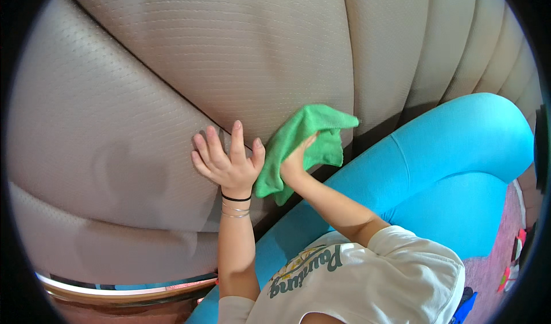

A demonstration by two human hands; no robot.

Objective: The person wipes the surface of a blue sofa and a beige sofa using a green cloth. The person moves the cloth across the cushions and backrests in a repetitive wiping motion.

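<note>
My left hand (229, 162) is spread flat against the beige upholstered seat cushion (94, 122), close to the dark seam between two padded sections; it holds nothing. A black band and thin silver bangles circle that wrist. Just to its right, my right hand (299, 156) holds a green cloth (318, 115) against the upholstery. The cloth drapes over most of the fingers, so their exact grip is partly hidden. One corner points to the right, and its lower folds hang near my left wrist.
Ribbed upholstery (443, 44) curves away at the upper right. My legs in blue leggings (452, 152) are bent along the seat's edge. A curved, shiny rim (129, 298) lies at lower left. Red and blue items rest on the pinkish floor (486, 276) at lower right.
</note>
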